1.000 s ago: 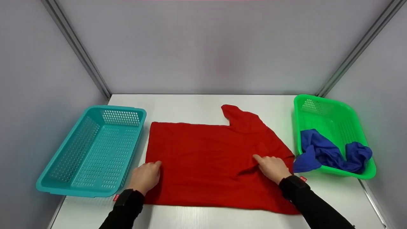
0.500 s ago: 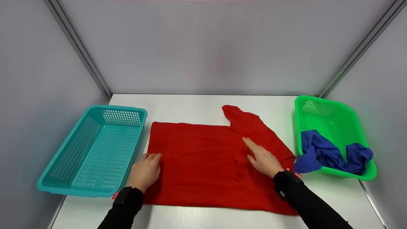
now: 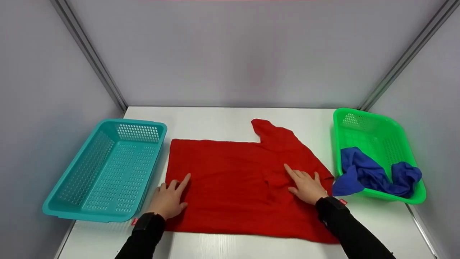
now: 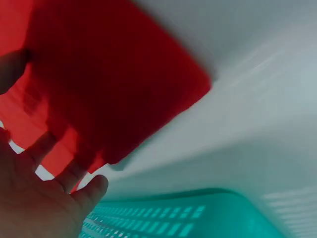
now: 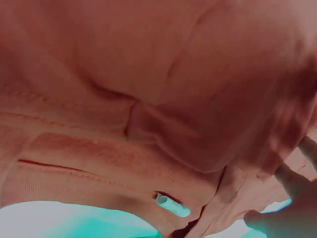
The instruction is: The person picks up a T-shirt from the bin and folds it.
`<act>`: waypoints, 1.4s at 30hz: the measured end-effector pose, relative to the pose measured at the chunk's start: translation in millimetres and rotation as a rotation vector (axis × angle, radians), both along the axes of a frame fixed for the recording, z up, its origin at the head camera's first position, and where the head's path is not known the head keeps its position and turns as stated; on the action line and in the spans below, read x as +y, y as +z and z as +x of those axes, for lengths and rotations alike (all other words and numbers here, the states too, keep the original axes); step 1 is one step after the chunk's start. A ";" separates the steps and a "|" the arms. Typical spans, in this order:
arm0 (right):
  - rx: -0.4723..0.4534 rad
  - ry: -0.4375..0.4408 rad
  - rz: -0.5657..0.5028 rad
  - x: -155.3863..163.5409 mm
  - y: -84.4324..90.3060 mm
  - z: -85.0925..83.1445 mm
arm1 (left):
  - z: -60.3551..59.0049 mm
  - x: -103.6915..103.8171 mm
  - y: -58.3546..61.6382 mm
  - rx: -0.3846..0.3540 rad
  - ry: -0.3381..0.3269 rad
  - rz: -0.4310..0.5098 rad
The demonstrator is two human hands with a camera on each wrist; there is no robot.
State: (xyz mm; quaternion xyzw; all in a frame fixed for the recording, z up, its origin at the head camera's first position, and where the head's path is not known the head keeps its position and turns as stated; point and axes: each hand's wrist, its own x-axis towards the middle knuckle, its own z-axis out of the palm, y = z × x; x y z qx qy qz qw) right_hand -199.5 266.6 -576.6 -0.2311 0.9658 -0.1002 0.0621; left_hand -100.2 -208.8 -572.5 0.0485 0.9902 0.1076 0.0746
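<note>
The white table (image 3: 222, 122) carried a red shirt (image 3: 233, 176) spread flat at its centre, between a teal basket (image 3: 107, 169) and a green basket (image 3: 381, 144) holding blue cloth (image 3: 373, 174). The left hand (image 3: 168, 199) and right hand (image 3: 308, 185) lay spread-fingered, pressing it flat, seemingly smoothing wrinkles.

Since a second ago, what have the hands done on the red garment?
The right hand let go of the fold it pinched, slid away and came back, now lying flat with fingers spread. The left hand spread its fingers flat at the left edge. The red garment, teal basket and green basket stayed put.
</note>
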 end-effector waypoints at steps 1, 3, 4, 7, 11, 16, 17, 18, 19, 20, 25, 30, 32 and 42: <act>0.023 -0.001 0.011 0.1 -0.5 -0.7 | -1.0 1.0 0.2 0.009 -0.001 -0.016; 0.048 -0.005 0.033 -0.5 -0.9 -2.1 | -2.3 3.2 2.1 0.007 0.000 -0.034; 0.047 -0.007 0.043 -0.8 -1.1 -2.8 | -2.5 4.1 3.4 -0.002 0.003 -0.036; 0.024 -0.015 0.071 -1.5 0.2 -3.5 | -2.1 5.7 5.7 -0.047 0.018 -0.028; 0.040 -0.022 0.060 -2.4 0.8 -5.9 | -1.3 4.5 5.5 -0.049 0.031 -0.002; 0.105 0.051 0.004 -1.6 0.1 -8.0 | -5.1 3.8 0.9 0.109 -0.027 -0.055; 0.108 0.072 -0.004 -1.6 0.0 -8.0 | -6.1 4.2 0.6 0.141 -0.048 -0.065; 0.109 0.088 -0.014 -1.4 -0.2 -7.9 | -6.9 4.8 0.4 0.160 -0.066 -0.068; 0.111 0.098 -0.014 -1.7 -0.3 -7.8 | -7.5 5.7 0.7 0.169 -0.084 -0.067; 0.109 0.102 -0.018 -1.9 -0.6 -7.5 | -7.7 6.8 1.5 0.163 -0.094 -0.058; 0.111 0.050 -0.029 -4.6 -1.2 -4.4 | -6.5 10.6 5.4 0.053 -0.066 -0.017; 0.016 -0.004 0.033 -6.2 0.5 -3.0 | -5.6 10.4 3.8 -0.004 -0.027 -0.003; 0.019 -0.002 0.046 -6.0 0.0 -4.6 | -5.1 9.8 3.5 -0.034 -0.006 0.010; -0.149 -0.018 -0.136 4.0 -1.5 -11.8 | -2.1 1.6 1.2 0.117 -0.054 0.003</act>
